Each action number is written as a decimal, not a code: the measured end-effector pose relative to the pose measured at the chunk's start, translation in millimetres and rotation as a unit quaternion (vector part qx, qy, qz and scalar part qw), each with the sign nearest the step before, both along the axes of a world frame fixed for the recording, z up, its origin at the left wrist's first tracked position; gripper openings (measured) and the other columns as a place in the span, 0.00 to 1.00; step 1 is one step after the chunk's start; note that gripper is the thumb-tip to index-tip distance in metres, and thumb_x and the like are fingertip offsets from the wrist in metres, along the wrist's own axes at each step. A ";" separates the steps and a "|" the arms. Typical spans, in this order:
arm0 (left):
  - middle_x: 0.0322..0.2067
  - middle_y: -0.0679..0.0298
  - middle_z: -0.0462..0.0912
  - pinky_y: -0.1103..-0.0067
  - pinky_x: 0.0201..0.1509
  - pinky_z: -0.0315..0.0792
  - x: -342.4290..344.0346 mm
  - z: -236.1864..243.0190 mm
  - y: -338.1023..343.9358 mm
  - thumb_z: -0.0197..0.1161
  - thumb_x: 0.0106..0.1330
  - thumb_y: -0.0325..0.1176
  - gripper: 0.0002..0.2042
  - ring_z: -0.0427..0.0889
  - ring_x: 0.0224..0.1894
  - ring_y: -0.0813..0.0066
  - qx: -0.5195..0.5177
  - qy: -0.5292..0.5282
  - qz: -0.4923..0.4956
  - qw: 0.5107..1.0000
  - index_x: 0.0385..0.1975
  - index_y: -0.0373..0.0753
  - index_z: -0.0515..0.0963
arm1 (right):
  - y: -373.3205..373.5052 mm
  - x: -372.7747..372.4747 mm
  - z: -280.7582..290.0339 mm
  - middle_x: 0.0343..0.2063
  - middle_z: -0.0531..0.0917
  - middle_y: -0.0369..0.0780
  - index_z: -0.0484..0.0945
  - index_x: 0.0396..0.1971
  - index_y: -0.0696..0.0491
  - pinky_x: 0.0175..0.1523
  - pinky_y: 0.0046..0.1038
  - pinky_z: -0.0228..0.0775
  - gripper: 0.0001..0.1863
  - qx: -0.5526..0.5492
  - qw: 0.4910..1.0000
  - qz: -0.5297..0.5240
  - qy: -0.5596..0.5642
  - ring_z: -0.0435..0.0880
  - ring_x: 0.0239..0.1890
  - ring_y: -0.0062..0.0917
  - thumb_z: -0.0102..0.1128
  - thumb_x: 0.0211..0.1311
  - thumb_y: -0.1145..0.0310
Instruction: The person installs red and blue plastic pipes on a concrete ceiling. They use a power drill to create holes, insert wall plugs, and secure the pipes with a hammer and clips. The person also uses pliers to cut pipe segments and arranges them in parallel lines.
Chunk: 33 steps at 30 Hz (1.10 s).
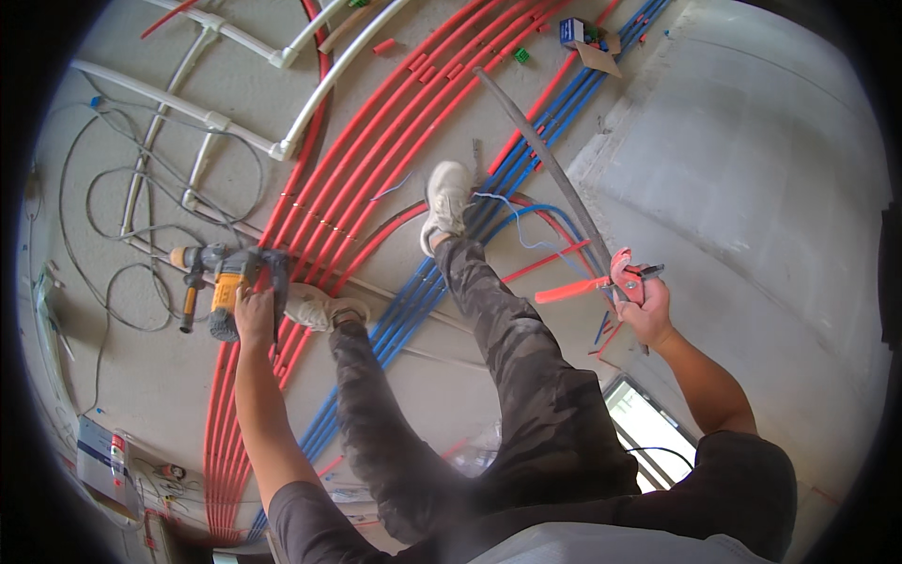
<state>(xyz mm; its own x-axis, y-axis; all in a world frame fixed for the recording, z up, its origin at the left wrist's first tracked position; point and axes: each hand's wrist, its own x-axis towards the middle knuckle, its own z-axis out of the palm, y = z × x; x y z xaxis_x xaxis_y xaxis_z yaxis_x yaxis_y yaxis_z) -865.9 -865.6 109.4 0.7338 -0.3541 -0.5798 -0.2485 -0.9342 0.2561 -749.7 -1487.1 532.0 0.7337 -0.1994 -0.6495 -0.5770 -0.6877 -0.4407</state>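
At the left, my left hand (254, 318) is closed on a yellow and grey rotary hammer drill (226, 282) above the floor pipes. My right hand (648, 318) grips a pair of red pipe cutters (627, 274), their bright red handle pointing left. A long grey rod or tube (545, 150) slants from the upper middle down to the right hand. Whether that hand also holds the rod, I cannot tell. Part of the drill's grip is hidden by my fingers.
Red pipes (404, 122) and blue pipes (399, 320) run across the floor under my feet. White pipes (169, 97) and a loose grey cable (89, 216) lie at the left. A small open box (594, 47) sits at the top; a grey wall (742, 188) stands right.
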 end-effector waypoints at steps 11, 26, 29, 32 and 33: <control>0.51 0.52 0.87 0.59 0.54 0.79 -6.1 48.2 -99.9 0.62 0.70 0.40 0.15 0.85 0.56 0.55 0.218 0.356 0.216 0.883 0.51 0.40 0.84 | -122.4 88.5 -86.4 0.25 0.79 0.41 0.80 0.39 0.57 0.35 0.31 0.72 0.12 0.109 0.978 0.173 0.041 0.79 0.26 0.29 0.60 0.51 0.77; 0.28 0.61 0.76 0.64 0.51 0.73 352.8 172.4 -398.6 0.57 0.81 0.40 0.12 0.76 0.36 0.63 -0.607 0.250 0.725 0.207 0.35 0.40 0.75 | -21.0 279.3 -154.2 0.43 0.85 0.43 0.77 0.44 0.53 0.53 0.44 0.75 0.15 0.224 0.834 0.435 -0.257 0.85 0.49 0.43 0.66 0.56 0.73; 0.28 0.61 0.74 0.63 0.52 0.72 364.9 138.1 -360.6 0.56 0.82 0.40 0.14 0.73 0.35 0.64 -0.621 0.170 0.759 0.093 0.33 0.39 0.74 | -40.2 306.9 -153.7 0.44 0.85 0.42 0.78 0.45 0.54 0.57 0.46 0.73 0.15 0.246 0.829 0.425 -0.267 0.84 0.50 0.43 0.66 0.56 0.75; 0.26 0.61 0.72 0.64 0.50 0.72 387.1 143.2 -342.3 0.53 0.83 0.43 0.17 0.72 0.33 0.62 -0.587 0.099 0.803 0.040 0.33 0.38 0.74 | -81.3 322.2 -144.4 0.40 0.83 0.40 0.79 0.44 0.55 0.51 0.36 0.71 0.12 0.328 0.891 0.250 -0.190 0.81 0.43 0.36 0.67 0.59 0.77; 0.27 0.62 0.70 0.63 0.51 0.72 384.0 131.3 -329.2 0.49 0.85 0.45 0.18 0.69 0.32 0.62 -0.582 0.089 0.808 0.035 0.33 0.39 0.73 | -92.3 324.7 -141.4 0.39 0.82 0.37 0.79 0.43 0.55 0.48 0.32 0.70 0.09 0.362 0.906 0.155 -0.155 0.80 0.40 0.29 0.67 0.64 0.77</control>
